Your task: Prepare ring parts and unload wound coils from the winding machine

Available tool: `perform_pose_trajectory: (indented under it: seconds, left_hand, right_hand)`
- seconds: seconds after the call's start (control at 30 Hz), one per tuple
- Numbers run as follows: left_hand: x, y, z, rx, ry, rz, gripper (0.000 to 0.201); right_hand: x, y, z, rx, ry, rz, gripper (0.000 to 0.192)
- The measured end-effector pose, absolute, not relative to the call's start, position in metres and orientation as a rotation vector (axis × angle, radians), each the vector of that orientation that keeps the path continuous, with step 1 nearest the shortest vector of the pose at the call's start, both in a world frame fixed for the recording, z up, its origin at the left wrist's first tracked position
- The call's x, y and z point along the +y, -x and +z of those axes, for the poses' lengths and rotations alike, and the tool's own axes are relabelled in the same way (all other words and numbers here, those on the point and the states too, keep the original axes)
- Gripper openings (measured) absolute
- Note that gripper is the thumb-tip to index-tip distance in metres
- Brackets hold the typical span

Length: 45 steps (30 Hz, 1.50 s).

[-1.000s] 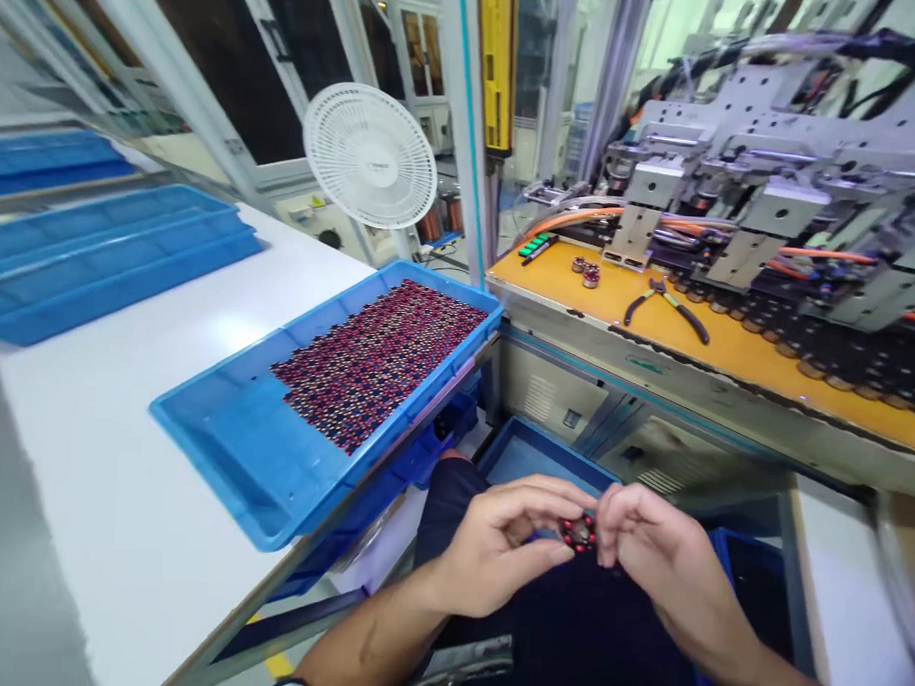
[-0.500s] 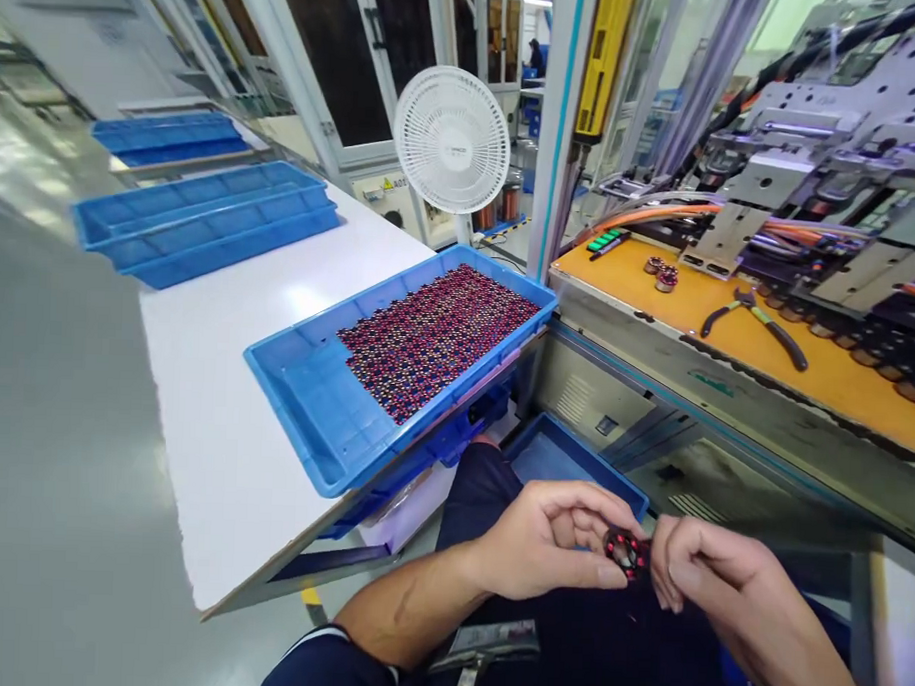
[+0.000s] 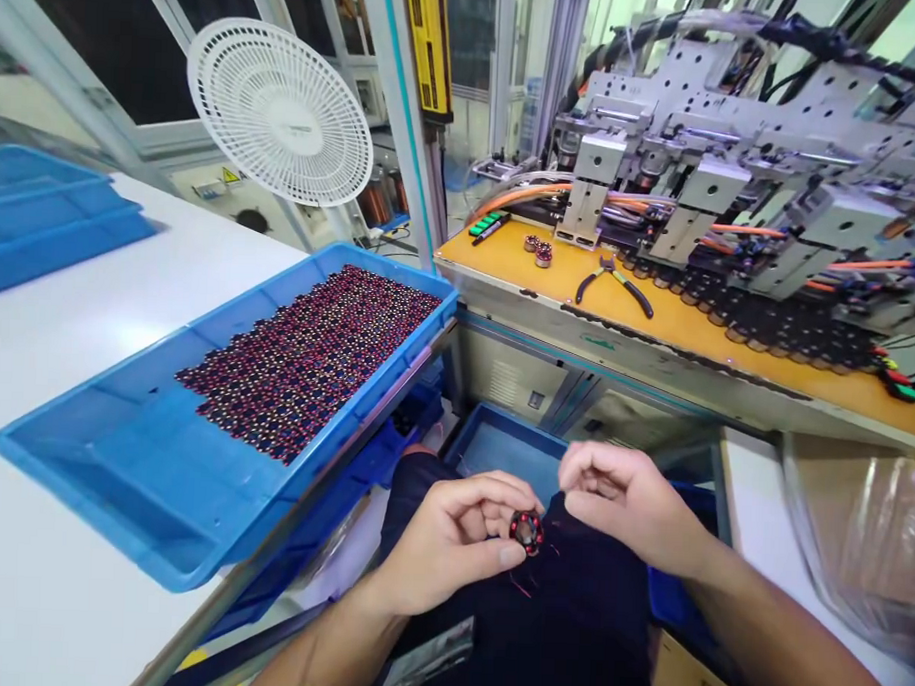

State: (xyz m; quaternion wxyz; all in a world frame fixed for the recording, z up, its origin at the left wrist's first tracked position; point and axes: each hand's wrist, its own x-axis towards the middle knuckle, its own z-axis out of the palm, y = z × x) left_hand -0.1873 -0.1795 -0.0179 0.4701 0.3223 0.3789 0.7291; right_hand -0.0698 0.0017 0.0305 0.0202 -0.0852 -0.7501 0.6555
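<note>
My left hand [image 3: 451,543] grips a small round wound coil part [image 3: 527,531], dark with red windings, over my lap. Thin red wire ends hang from the part. My right hand [image 3: 624,501] hovers just right of and above it, fingers curled and pinched, a little apart from the part; whether it holds a wire I cannot tell. To the left a blue tray [image 3: 108,461] on the white table [image 3: 68,319] holds several rows of the same red coil parts [image 3: 314,353].
A yellow machine shelf [image 3: 690,331] carries pliers [image 3: 616,282], two loose coils [image 3: 538,248] and a row of dark fixtures. A white fan [image 3: 281,112] stands behind the tray. Blue bins [image 3: 499,450] sit below near my knees. More blue trays [image 3: 49,219] lie far left.
My right hand has come off the coil part and lifted up a little; my left hand keeps hold of it. The camera view swung back to the right.
</note>
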Motion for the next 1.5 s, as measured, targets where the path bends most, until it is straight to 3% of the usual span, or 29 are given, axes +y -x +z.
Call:
perform_pose_trajectory:
  seconds: [0.1,0.2,0.37,0.6,0.83,0.97,1.17,1.5]
  left_hand:
    - [-0.177,0.185,-0.014,0.903,-0.787,1.707,0.025]
    - [-0.175,0.182,-0.013,0.947,-0.778,1.647,0.025]
    - [-0.177,0.182,-0.013,1.009,-0.780,1.756,0.029]
    - [-0.177,0.183,-0.014,1.035,-0.909,1.848,0.028]
    - [-0.174,0.182,-0.013,0.938,-0.859,1.821,0.024]
    - [-0.174,0.181,-0.013,0.869,-0.786,1.845,0.031]
    - [-0.174,0.180,-0.013,0.926,-0.782,1.840,0.039]
    - [-0.172,0.179,-0.013,0.928,-0.886,1.878,0.033]
  right_hand:
    - [0.004,0.080,0.042,-2.406,-0.030,1.883,0.026]
    - [-0.001,0.088,0.048,-2.479,-0.187,1.827,0.014]
    - [-0.011,0.077,0.045,-2.381,0.116,1.795,0.021]
    - [-0.014,0.066,0.055,-2.463,0.391,2.024,0.016]
    - [-0.015,0.062,0.062,-2.574,0.289,1.857,0.017]
    - [-0.019,0.059,0.061,-2.528,0.195,1.783,0.017]
    - [-0.022,0.057,0.055,-2.480,0.189,1.790,0.018]
    - [-0.025,0.049,0.057,-2.526,0.182,1.802,0.019]
